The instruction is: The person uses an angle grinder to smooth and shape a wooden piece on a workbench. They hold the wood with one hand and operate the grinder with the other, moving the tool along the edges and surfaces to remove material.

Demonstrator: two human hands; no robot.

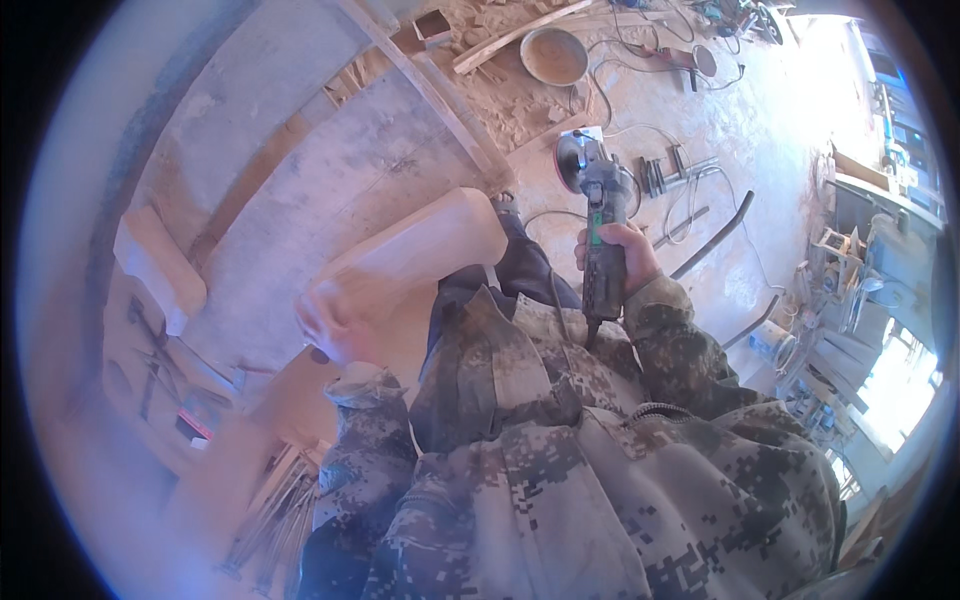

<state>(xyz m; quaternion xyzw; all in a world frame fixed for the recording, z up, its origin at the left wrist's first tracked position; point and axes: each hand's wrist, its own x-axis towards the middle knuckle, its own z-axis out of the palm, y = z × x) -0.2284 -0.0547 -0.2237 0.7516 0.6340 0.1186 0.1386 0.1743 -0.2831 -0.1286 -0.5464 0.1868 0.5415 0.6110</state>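
My right hand (628,250) is wrapped around the body of an angle grinder (605,225). The tool stands upright in my grip, its disc (570,162) at the far end and its cord running down from the near end. A pale, smooth wooden piece with rounded edges (430,238) lies slanted across my left thigh. My left hand (335,318), somewhat hazy in the picture, grips the piece at its near left end; the fingertips are hard to make out. The disc is apart from the wood.
At the left is a similar pale wooden block (160,265) near a grey slab (320,180). A round basin (553,55) and another grinder (690,58) lie farther off. Metal bars (680,172), a dark curved pipe (718,238) and loose cords lie on the right floor.
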